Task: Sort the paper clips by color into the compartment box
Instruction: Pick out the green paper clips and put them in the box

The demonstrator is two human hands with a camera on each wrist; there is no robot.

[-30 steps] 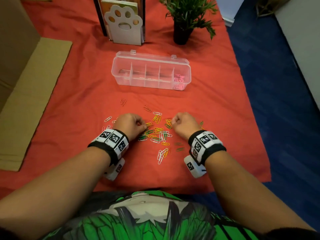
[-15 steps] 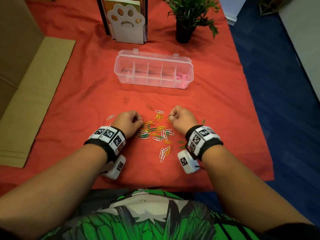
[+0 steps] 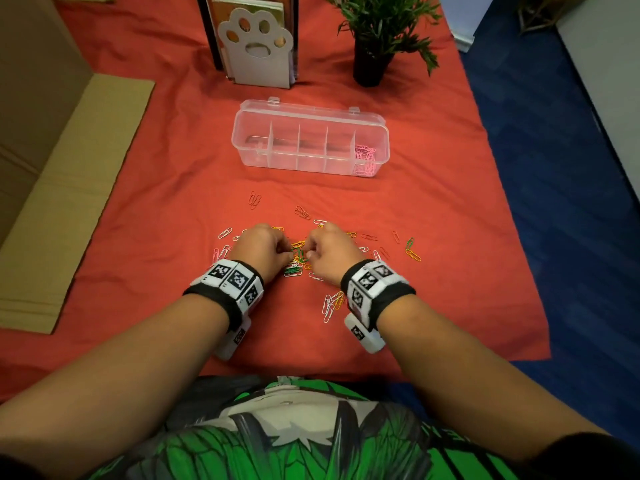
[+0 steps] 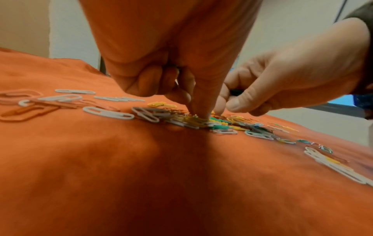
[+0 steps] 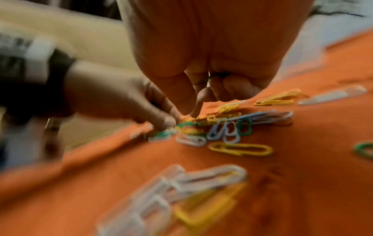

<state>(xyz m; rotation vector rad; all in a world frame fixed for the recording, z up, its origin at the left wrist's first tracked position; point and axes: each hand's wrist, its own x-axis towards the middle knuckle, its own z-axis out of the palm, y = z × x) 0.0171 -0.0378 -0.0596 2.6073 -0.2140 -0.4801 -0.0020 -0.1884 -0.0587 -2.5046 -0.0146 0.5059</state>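
Loose paper clips (image 3: 297,261) in green, yellow, white and red lie heaped on the red cloth (image 3: 166,188), with strays around. My left hand (image 3: 287,254) and right hand (image 3: 311,252) sit curled side by side over the heap. In the left wrist view the left hand (image 4: 199,111) points a fingertip down into the clips, its other fingers curled round a glint of wire. The right hand (image 5: 191,110) pinches down at the heap with green clips tucked in its curled fingers. The clear compartment box (image 3: 239,140) stands open farther back, pink clips (image 3: 365,157) in its rightmost compartment.
A paw-print book stand (image 3: 258,43) and a potted plant (image 3: 372,39) stand behind the box. Flattened cardboard (image 3: 69,188) lies at the left. The cloth ends at the right over blue floor (image 3: 554,202). White and yellow clips (image 3: 330,306) lie near my right wrist.
Both hands have drawn closer together over the middle of the heap. The right hand shifted left and slightly nearer; the box is unchanged.
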